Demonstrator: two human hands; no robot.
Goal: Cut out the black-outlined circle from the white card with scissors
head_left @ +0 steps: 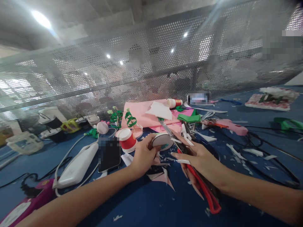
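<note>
My left hand (pixel 145 155) pinches a round white paper disc (pixel 163 142) with a grey face, much like a cup's base, at the middle of the table. In my right hand (pixel 201 160) is a pair of scissors (pixel 204 189) with red handles, its blades pointing up and left at the disc's right edge. Whether the blades touch the disc, I cannot tell. Strips of white paper lie against the right fingers. A red and white paper cup (pixel 127 140) stands upside down left of my left hand. Paper scraps (pixel 162 178) lie below the disc.
Behind are pink paper sheets (pixel 134 110), green paper (pixel 189 118) and green curled paper plants (pixel 130 119). A phone (pixel 110 154), white power bank (pixel 78 165) and purple power strip (pixel 35 201) lie left. A pink glue gun (pixel 233 126) and cables lie right, before a perforated metal screen (pixel 118 75).
</note>
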